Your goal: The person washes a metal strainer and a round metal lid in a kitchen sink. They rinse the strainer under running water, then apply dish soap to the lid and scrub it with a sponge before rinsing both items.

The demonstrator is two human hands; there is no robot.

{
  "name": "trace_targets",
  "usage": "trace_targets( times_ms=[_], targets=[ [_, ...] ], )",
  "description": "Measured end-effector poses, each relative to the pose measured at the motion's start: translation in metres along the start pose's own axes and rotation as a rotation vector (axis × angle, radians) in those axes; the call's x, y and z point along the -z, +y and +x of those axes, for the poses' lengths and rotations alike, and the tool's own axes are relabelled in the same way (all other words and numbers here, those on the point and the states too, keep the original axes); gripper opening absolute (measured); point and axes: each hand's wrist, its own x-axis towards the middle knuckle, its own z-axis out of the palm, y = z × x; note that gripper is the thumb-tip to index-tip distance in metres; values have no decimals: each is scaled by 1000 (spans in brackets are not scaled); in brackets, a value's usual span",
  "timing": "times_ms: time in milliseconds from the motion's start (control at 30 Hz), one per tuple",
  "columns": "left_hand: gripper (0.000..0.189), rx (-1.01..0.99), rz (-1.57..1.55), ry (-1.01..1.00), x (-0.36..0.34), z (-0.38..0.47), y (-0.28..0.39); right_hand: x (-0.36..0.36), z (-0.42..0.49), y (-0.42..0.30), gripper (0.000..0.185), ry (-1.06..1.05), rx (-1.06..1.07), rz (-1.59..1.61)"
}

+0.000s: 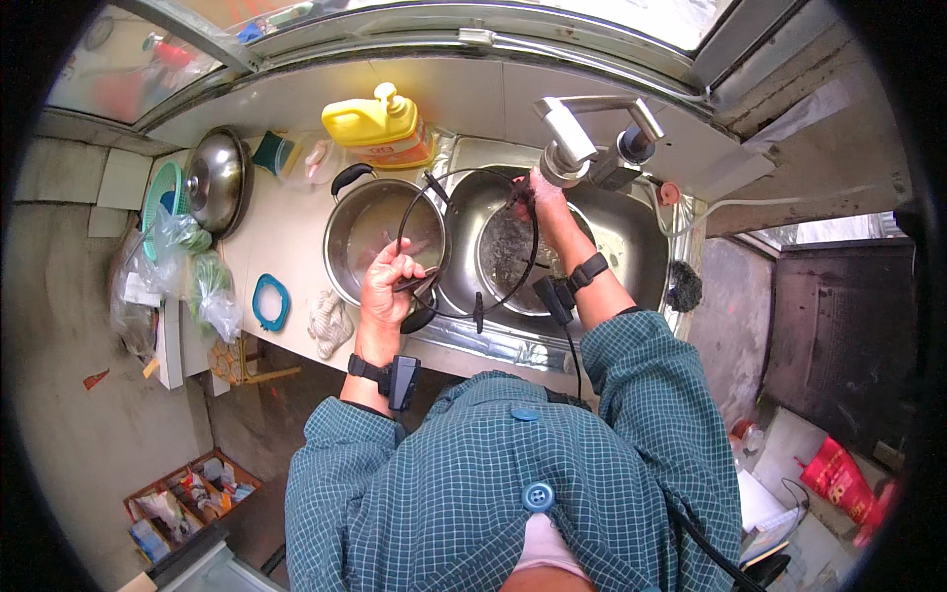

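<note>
A thin black ring with short prongs [479,312] hangs between my hands, over the pot and the sink. My left hand [386,283] grips its left side, with one prong between the fingers. My right hand [545,198] is under the faucet [568,144], wet with running water, its fingers around a dark part of the ring's far side; they are partly hidden. Beneath it, a round metal basin [484,255] with water stands in the steel sink [644,222]. Left of the sink, a large steel pot [336,222] holds cloudy water and something pinkish.
A yellow jug [381,129] stands behind the pot. Leftward are a pot lid [216,181], a green basket [164,196], bagged vegetables [213,285], a blue-rimmed container [256,300] and a cloth [329,323]. A dark scouring pad [685,286] lies at the sink's right edge.
</note>
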Motion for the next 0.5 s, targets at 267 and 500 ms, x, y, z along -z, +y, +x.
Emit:
trace_targets(
  times_ms=[267, 500],
  targets=[
    [27, -14, -74, 10, 8, -12, 6, -3, -9, -17, 54, -128, -31, -51],
    [27, -10, -109, -9, -6, -3, -3, -4, -9, -40, 50, -28, -15, -6]
  ],
)
